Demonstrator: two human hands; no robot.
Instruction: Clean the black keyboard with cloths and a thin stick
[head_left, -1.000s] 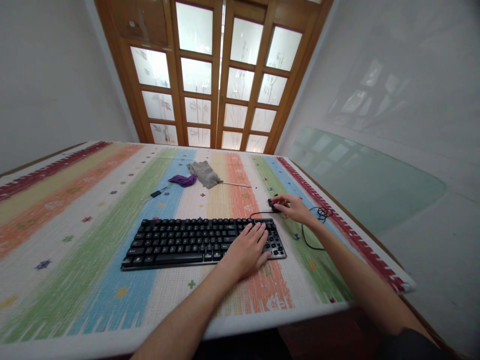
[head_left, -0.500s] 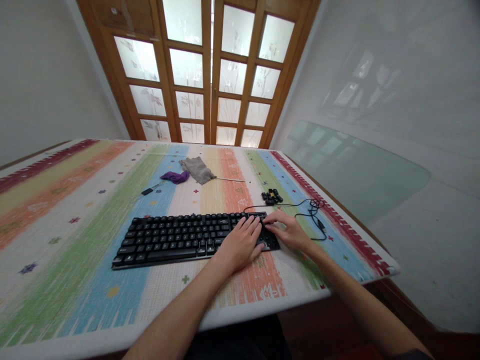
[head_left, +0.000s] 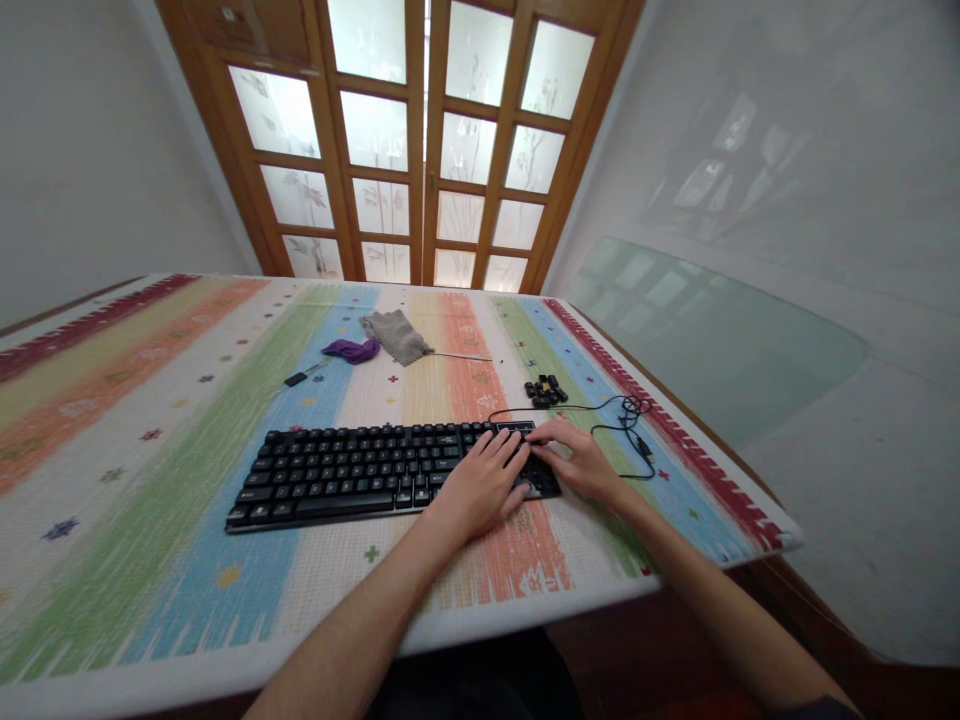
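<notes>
A black computer keyboard (head_left: 337, 475) lies on the striped tablecloth, its right end partly under my hands. My left hand (head_left: 484, 485) rests flat across the keys toward that end, fingers stretched out and thumb apart. At the number pad, my right hand (head_left: 577, 462) has thumb and forefinger brought together in a pinch. Whatever sits between those fingertips is too small and dark to make out. Some of the number pad around them looks bare of keycaps. Just beyond the keyboard is a small heap of loose black keycaps (head_left: 546, 391), one of them yellowish.
The keyboard's cable (head_left: 626, 425) lies loosely coiled at the right. Farther back are a grey cloth (head_left: 396, 336), a purple cloth (head_left: 352, 351), a thin rod (head_left: 461, 356) and a small black-handled tool (head_left: 297, 379). A wall borders the table's right side.
The camera view has shifted very slightly. Both hands stay in the same places on the keyboard, the right one still pinching at the number pad.
</notes>
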